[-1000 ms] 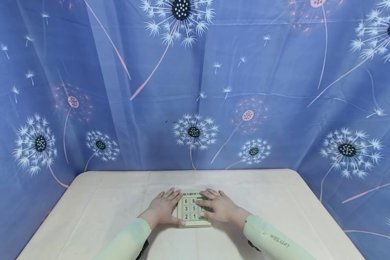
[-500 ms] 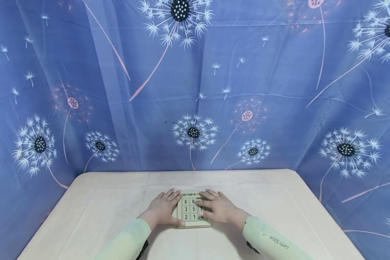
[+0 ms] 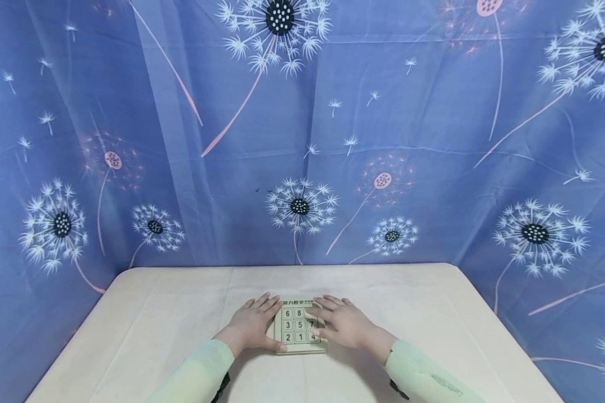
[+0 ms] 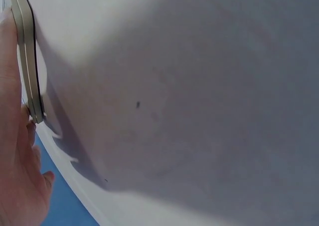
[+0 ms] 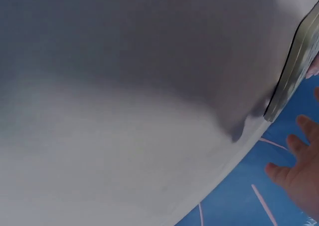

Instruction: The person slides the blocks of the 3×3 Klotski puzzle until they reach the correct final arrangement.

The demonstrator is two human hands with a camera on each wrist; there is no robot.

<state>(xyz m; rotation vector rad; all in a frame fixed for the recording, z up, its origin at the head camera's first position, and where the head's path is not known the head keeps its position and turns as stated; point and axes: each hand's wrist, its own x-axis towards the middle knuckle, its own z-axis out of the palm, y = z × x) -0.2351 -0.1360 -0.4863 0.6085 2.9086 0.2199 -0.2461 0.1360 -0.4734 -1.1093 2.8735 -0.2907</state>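
A pale green number slide puzzle lies flat on the table, with rows of black-numbered square tiles and dark lettering along its far edge. My left hand rests along the left side, thumb at the near left corner and fingertips by the far left corner. In the left wrist view, the thumb lies against the puzzle's edge. My right hand hovers over or touches the right side, fingers spread and fairly straight. Its fingers cover the top right tile. In the right wrist view this hand shows beside the puzzle's edge.
A cream-covered table spreads around the puzzle. Behind it and at both sides hangs a blue curtain printed with dandelions. Pale green sleeves cover both forearms.
My right hand has drawn back slightly to the right, so more of the lettering and of the 7 and 4 tiles shows. My left hand and the puzzle stay in place.
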